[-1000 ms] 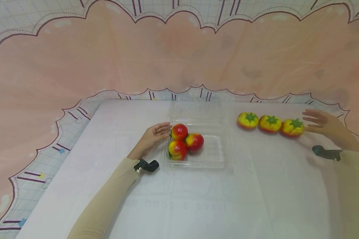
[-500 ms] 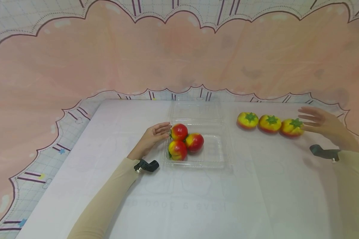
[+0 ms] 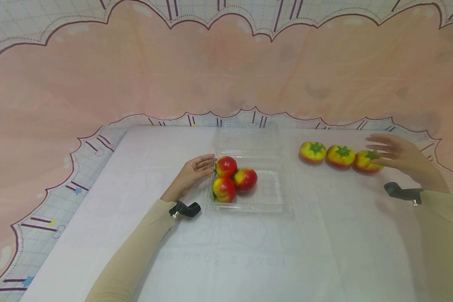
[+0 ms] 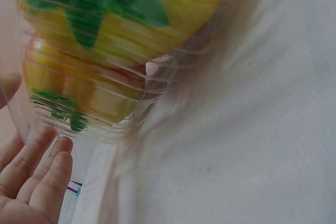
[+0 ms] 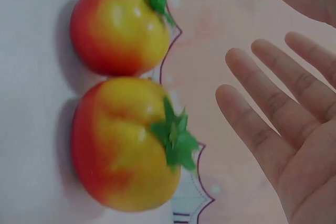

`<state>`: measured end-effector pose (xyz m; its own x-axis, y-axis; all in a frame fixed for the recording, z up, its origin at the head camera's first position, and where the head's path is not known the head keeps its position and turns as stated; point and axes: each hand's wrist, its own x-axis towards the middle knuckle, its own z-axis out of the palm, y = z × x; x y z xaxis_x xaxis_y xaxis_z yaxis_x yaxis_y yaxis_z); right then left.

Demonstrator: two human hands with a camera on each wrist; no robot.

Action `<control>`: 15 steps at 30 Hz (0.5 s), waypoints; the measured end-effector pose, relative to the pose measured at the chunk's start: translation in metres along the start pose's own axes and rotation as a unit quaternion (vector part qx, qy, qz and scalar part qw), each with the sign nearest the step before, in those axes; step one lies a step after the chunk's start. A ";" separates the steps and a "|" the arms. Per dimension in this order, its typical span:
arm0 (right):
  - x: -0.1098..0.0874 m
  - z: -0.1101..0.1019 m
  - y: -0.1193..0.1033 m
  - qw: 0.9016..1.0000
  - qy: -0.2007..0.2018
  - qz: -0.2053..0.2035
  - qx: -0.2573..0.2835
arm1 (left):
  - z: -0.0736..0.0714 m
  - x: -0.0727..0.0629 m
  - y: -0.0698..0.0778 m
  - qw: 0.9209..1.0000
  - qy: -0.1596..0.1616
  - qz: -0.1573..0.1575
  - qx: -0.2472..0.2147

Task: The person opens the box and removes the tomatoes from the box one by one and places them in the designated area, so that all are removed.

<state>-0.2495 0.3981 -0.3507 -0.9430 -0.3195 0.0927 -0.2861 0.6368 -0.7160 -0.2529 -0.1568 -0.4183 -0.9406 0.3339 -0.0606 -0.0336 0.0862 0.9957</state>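
Note:
Three red-and-yellow toy tomatoes, the middle one (image 3: 246,180) among them, lie in the left half of a clear plastic clamshell box (image 3: 269,197). My left hand (image 3: 193,171) rests its fingertips at the box's left wall; in the left wrist view its fingers (image 4: 50,187) are extended beside the ribbed plastic. Three more toy tomatoes stand in a row on the right, stems up: one on the left (image 3: 312,152), one in the middle (image 3: 340,157) and one on the right (image 3: 367,162). My right hand (image 3: 400,157), fingers spread and holding nothing, hovers over the right one, partly covering it.
The box's clear lid (image 3: 248,139) lies folded back toward the far edge of the white-covered table (image 3: 241,260). A peach patterned cloth (image 3: 219,71) hangs behind the table. Each wrist carries a dark camera mount, such as the left mount (image 3: 186,209).
My right hand has moved leftward, from beside the rightmost tomato to over it. The left hand, the box and all the tomatoes have stayed in place.

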 end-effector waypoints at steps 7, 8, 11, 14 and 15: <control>0.005 0.004 -0.010 1.000 -0.010 0.004 -0.014 | 0.001 0.000 0.000 1.000 0.003 -0.003 -0.006; 0.005 0.005 -0.011 1.000 -0.014 0.010 -0.018 | 0.001 0.000 0.000 1.000 0.002 -0.001 -0.005; 0.008 0.007 -0.018 0.999 -0.025 0.012 -0.017 | 0.001 0.000 0.000 1.000 0.002 0.000 -0.008; 0.009 0.009 -0.026 0.999 -0.028 0.018 -0.022 | 0.001 0.000 0.000 1.000 0.000 0.000 -0.010; 0.010 0.010 -0.028 0.999 -0.028 0.015 -0.022 | 0.001 0.000 0.001 1.000 0.001 -0.001 -0.012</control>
<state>-0.2489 0.3698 -0.3367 -0.9405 -0.3385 0.0313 -0.2665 0.6770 -0.6860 -0.2525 -0.1559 -0.4178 -0.9409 0.3328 -0.0635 -0.0443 0.0651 0.9969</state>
